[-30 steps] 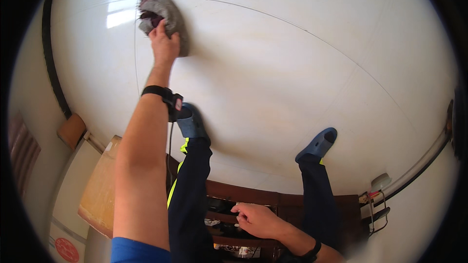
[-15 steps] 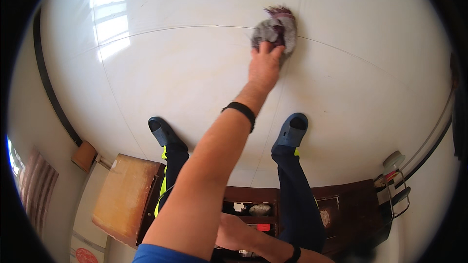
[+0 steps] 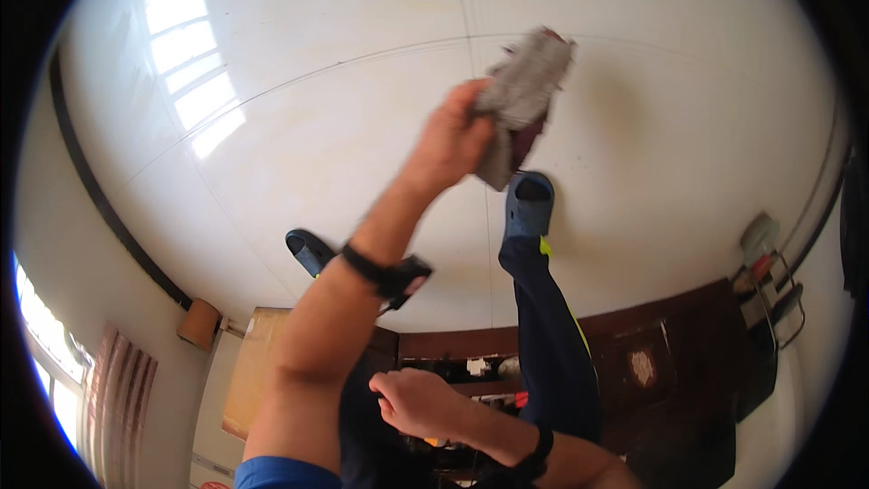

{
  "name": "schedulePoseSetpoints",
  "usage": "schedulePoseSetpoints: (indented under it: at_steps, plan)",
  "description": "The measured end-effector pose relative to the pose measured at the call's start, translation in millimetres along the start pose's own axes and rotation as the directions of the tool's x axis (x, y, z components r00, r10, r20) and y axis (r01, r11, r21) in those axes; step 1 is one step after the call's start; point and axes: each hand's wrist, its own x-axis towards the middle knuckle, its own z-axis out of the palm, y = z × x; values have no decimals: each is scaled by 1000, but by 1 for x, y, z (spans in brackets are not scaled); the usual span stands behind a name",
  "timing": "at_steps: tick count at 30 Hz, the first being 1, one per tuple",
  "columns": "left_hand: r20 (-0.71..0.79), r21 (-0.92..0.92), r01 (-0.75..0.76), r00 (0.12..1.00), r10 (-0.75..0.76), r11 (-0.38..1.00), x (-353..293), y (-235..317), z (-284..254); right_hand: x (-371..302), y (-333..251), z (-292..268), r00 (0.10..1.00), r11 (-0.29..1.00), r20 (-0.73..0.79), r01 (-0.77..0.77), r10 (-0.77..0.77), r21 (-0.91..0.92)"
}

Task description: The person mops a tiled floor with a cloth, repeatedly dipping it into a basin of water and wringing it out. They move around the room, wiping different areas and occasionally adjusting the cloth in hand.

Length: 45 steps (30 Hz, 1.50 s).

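A grey and maroon cloth [image 3: 527,81] is gripped in my left hand [image 3: 453,140], with the thumb on the near side. It hangs folded above the pale tiled floor, and its shadow falls to the right, apart from it. Just below the cloth is the slipper [image 3: 529,204] on my right foot. My right hand [image 3: 421,403] is curled into a loose fist in front of my body, and I see nothing in it. A black band with a small dark block [image 3: 398,279] circles my left wrist.
Behind my legs stands a dark red-brown wooden cabinet [image 3: 715,335] with open shelves. At its left is a tan wooden panel [image 3: 253,371]; a brown bin-like object [image 3: 199,323] sits by the wall. A metal-framed rack [image 3: 769,290] stands at the right.
My left hand has lifted the cloth off the floor and drawn it nearer. My right hand has come up into fuller view, fingers curled. The head view has shifted slightly.
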Motion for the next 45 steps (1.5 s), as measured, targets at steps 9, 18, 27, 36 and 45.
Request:
schedulePoseSetpoints:
  at_steps: [9,18,27,36,45]
  plan:
    - [-300,-33,46,952,-54,998,-133,138,-161,27,51,42,940,946,155,-317,305,61]
    - [-389,-146,25,918,-81,989,-241,233,-182,-90,16,61,878,853,119,-478,463,208]
    - [-287,-517,24,937,-200,856,-335,360,-63,-149,-136,-31,966,813,-41,-191,255,551]
    - [-304,-747,-53,914,-270,663,-381,383,-33,-137,-276,-27,979,713,-203,162,-28,682]
    - [-265,-18,42,963,-46,999,-433,405,-133,-77,-348,91,844,898,-533,193,54,396]
